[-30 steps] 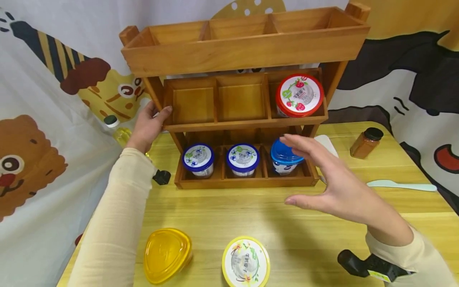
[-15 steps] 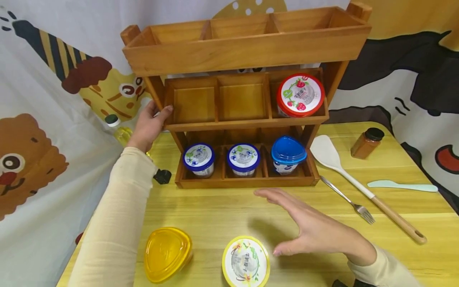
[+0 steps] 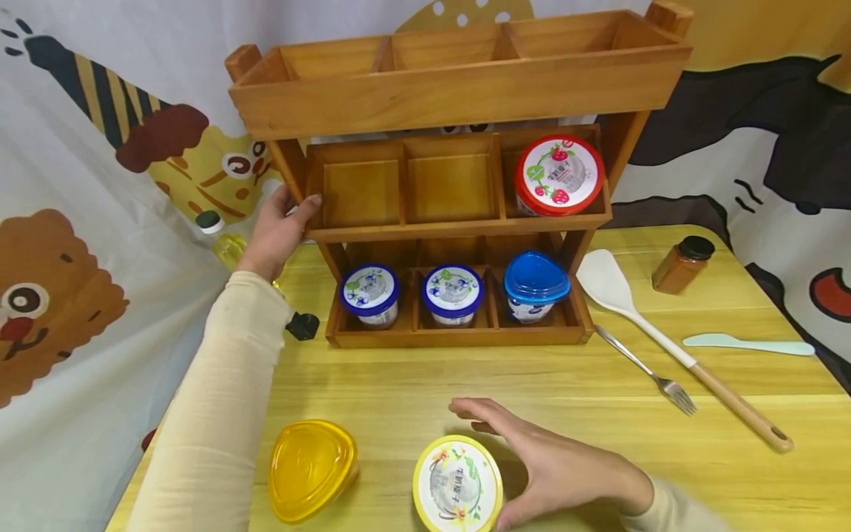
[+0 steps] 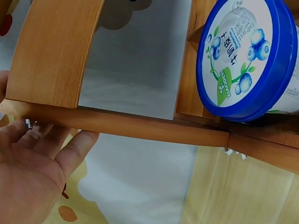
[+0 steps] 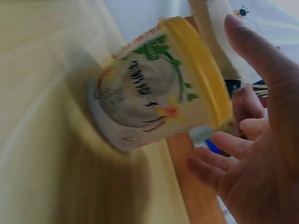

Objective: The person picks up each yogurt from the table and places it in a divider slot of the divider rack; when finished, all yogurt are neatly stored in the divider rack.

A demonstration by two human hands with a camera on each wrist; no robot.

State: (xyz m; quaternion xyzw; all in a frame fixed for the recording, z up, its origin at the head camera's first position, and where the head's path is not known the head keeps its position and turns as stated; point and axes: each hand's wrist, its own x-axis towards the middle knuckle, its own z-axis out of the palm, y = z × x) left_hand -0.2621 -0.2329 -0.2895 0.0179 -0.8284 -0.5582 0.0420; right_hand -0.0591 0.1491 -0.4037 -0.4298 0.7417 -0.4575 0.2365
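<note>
A three-tier wooden rack [image 3: 459, 233] stands on the table. My left hand [image 3: 274, 230] holds its left side at the middle tier; in the left wrist view the fingers [image 4: 77, 149] meet the wooden edge. My right hand [image 3: 561, 465] is spread beside a yellow-lidded tub [image 3: 457, 484], thumb close to the lid's rim. The right wrist view shows the white tub wall [image 5: 145, 88] with fingers and thumb around it, seemingly apart from it. A red-lidded tub [image 3: 560, 176] sits in the middle tier's right compartment. Below are two dark-blue-lidded tubs, left [image 3: 369, 290] and centre [image 3: 453, 290], and a light-blue-lidded one [image 3: 535, 284] at right.
A tub with a translucent yellow lid [image 3: 311, 469] stands left of the yellow-lidded one. To the right lie a spatula [image 3: 665, 340], a fork [image 3: 648, 369] and a pale knife [image 3: 747, 344], near a black-capped jar [image 3: 683, 266]. An oil bottle [image 3: 227, 244] stands behind my left arm.
My right hand has come down from in front of the rack's lower right, moving left and nearer, to the yellow-lidded tub. The spatula and fork came into full view. My left hand stayed put.
</note>
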